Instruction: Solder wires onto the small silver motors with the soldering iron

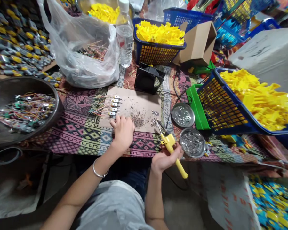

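Observation:
In my right hand (166, 158) is a yellow soldering gun (169, 142), its metal tip pointing up and left over the cardboard sheet (144, 99). My left hand (123, 129) rests at the sheet's near edge with its fingers curled down. Whatever lies under those fingertips is hidden. Just beyond them, several small silver parts with wires (113, 109) stand in a row, their leads running left to small green boards (93, 110). Dark crumbs (137, 119) are scattered on the sheet, and a little pile of shiny bits (155, 112) lies near the tip.
Two round metal dishes (192, 129) of small bright pieces sit at the right, beside a green bin (198, 107) and a blue basket (223, 108) of yellow parts. A black fan (147, 78) stands behind the sheet. At left are a metal bowl (59, 111) and plastic bag (86, 76).

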### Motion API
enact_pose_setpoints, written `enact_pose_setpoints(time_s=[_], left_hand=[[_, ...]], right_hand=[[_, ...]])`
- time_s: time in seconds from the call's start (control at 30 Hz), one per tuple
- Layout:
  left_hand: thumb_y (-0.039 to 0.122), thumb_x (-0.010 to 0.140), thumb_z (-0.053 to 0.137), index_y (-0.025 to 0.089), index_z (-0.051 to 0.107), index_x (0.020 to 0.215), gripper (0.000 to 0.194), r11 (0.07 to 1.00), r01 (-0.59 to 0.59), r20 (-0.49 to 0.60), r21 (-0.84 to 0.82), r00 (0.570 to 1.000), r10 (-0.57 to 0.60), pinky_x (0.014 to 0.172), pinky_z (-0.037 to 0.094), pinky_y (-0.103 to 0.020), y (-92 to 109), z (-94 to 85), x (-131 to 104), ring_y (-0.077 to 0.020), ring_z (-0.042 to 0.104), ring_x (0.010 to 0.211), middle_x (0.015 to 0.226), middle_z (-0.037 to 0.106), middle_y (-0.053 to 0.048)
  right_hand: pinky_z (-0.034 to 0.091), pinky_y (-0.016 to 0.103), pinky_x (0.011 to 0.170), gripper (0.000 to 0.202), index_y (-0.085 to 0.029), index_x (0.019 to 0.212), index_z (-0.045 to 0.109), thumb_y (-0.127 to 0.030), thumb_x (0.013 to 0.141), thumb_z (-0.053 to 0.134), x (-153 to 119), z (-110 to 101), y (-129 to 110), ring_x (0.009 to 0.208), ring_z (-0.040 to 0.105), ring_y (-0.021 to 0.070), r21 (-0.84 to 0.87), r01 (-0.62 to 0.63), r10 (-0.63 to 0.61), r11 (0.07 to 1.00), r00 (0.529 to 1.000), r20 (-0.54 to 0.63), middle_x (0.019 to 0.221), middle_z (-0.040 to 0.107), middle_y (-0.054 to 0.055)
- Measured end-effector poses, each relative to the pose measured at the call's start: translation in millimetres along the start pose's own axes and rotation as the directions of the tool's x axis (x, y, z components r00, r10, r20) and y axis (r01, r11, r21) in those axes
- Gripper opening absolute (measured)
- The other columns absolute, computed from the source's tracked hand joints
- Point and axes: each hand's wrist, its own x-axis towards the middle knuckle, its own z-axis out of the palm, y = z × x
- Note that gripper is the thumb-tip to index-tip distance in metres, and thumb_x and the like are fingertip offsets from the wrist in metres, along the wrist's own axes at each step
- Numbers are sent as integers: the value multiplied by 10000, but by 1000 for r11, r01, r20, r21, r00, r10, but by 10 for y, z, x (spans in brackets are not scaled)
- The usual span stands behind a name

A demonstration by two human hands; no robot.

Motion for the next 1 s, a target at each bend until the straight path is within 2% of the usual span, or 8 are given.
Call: enact_pose_setpoints(time_s=[0.13,0.23,0.37,0.43,0.6,0.73,0.83,1.0], left_hand=[[92,1041,422,-5,716,1157,330,990,-66,80,125,995,56,1009,427,-554,80,-112,90,-449,560,1243,1211,685,-281],[80,1019,432,-6,691,1148,302,967,-177,74,182,983,167,1014,407,-542,29,-88,132,-436,570,1205,1189,675,-284],[135,1055,436,90,655,1118,232,895,-421,-34,148,902,430,1006,373,-517,-216,46,167,-388,571,1174,1190,676,-206],[146,1070,453,129,650,1076,198,858,-504,-55,102,858,511,998,353,-499,-349,105,196,-355,588,1148,1138,709,-155],[142,1070,536,174,632,1280,232,862,-505,-104,-50,861,498,999,324,-484,-486,121,311,-317,613,1151,1110,768,-100],[144,1086,500,204,703,1106,213,804,-595,-113,14,798,593,1031,312,-528,-457,40,421,-340,592,1203,1124,773,-99],[154,1099,472,191,717,1092,247,771,-634,-93,62,765,637,1032,315,-550,-431,11,476,-357,597,1211,1140,760,-117],[211,1138,425,169,717,1096,298,786,-617,-137,38,776,616,1006,307,-538,-429,99,484,-351,620,1193,1143,754,-119]], right_hand=[[431,297,558,408,-262,1015,493,-622,846,586,5,-6,5,706,515,130,-38,11,-10,999,1000,21,965,556,15],[421,292,541,401,-259,1015,497,-612,852,594,-4,-1,-6,689,520,128,-27,2,-1,1000,1000,24,929,556,5],[422,285,530,376,-247,993,521,-579,846,615,-36,25,-27,682,536,127,7,-1,1,1000,1000,0,895,565,2],[421,280,529,360,-245,972,523,-569,849,618,-56,37,-28,683,540,126,11,16,-16,1000,1000,-4,883,559,-2],[473,281,611,407,-265,822,418,-594,859,654,-94,26,34,719,514,117,-44,170,-170,984,985,4,805,476,-38],[500,303,672,505,-274,769,326,-631,855,672,-93,0,89,734,491,121,-116,289,-285,950,957,48,770,429,-48],[518,333,742,419,-266,812,406,-611,875,635,-90,0,86,767,530,134,-150,282,-276,948,959,59,815,483,-33],[530,378,838,359,-235,919,548,-572,855,650,-107,30,53,849,598,168,-151,270,-269,951,963,30,900,573,8]])
